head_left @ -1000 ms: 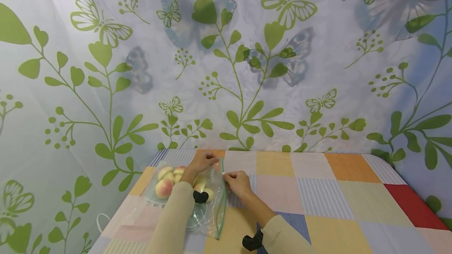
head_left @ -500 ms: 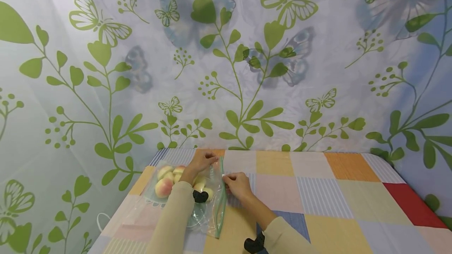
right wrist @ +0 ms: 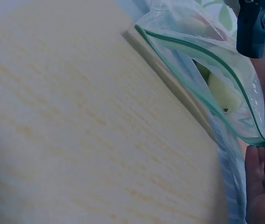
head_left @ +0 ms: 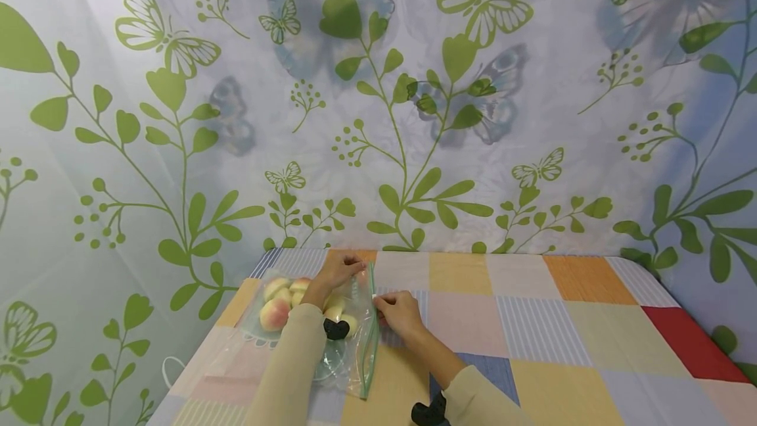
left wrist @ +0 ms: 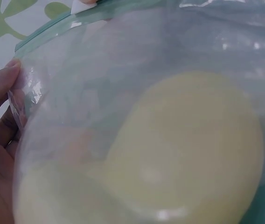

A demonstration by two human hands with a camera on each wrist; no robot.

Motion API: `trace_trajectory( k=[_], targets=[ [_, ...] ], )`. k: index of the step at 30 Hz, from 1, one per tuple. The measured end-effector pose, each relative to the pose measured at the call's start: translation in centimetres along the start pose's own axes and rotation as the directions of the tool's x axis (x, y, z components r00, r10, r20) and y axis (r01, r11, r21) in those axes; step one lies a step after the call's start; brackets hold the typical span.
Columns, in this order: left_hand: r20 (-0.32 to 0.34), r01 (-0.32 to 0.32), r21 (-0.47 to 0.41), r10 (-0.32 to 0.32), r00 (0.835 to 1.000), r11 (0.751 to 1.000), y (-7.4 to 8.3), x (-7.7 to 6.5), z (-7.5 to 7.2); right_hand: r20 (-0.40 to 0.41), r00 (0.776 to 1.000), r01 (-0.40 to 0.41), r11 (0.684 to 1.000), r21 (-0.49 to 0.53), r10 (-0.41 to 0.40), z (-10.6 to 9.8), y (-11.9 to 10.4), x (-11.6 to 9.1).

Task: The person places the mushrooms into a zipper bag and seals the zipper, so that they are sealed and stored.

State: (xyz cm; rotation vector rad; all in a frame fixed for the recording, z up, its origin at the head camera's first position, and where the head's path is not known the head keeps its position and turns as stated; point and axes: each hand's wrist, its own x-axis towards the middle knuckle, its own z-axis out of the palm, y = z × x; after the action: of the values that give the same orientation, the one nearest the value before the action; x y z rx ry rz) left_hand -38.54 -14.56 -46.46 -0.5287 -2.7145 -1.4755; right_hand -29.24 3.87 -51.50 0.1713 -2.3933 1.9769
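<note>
A clear zip bag (head_left: 355, 363) with a green zip (head_left: 374, 340) along its right edge lies on the left of the table. Several yellow-and-pink peaches (head_left: 275, 315) are inside. My left hand (head_left: 338, 269) pinches the bag's far end beside the zip; its thumb and fingers grip the film in the left wrist view. With thumb and forefinger, my right hand (head_left: 403, 311) pinches the small white slider (left wrist: 82, 6) on the zip. Nearer me, the green strips stand apart in the right wrist view, and a peach (right wrist: 223, 93) shows between them.
A patchwork cloth (head_left: 473, 327) covers the table. Something pale teal with a scalloped edge (head_left: 260, 342) lies under the peaches; whether inside or under the bag, I cannot tell. A printed curtain (head_left: 378, 117) hangs behind the table. A white cord loop (head_left: 171, 370) shows at left.
My right hand has moved slightly toward me along the green zip. My left hand stays at the bag's far end, and the peaches have not moved.
</note>
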Motion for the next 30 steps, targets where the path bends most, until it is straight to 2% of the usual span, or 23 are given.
trace_trajectory(
  k=[5,12,17,25,30],
  targets=[
    [-0.004,0.012,0.013,-0.012,1.0,1.0,-0.01,-0.03,-0.06,0.001,1.0,0.008,1.0,-0.004,-0.008,0.02,0.19,-0.04],
    [-0.006,-0.026,0.022,0.027,1.0,0.999,0.08,-0.3,-0.16,0.001,1.0,-0.009,1.0,0.001,0.009,0.07,0.23,-0.17],
    [-0.005,0.009,0.023,-0.009,1.0,1.0,0.1,-0.29,-0.02,0.001,1.0,-0.015,1.0,0.0,0.015,0.04,0.27,-0.3],
    [-0.013,0.01,0.046,-0.009,1.0,0.999,-0.04,-0.19,0.13,-0.006,1.0,0.004,1.0,-0.009,-0.004,0.02,0.45,-0.6],
    [-0.005,0.01,0.033,-0.01,1.0,0.999,0.05,-0.3,0.07,-0.009,1.0,-0.022,1.0,-0.003,0.021,0.15,0.65,-0.59]
  ],
)
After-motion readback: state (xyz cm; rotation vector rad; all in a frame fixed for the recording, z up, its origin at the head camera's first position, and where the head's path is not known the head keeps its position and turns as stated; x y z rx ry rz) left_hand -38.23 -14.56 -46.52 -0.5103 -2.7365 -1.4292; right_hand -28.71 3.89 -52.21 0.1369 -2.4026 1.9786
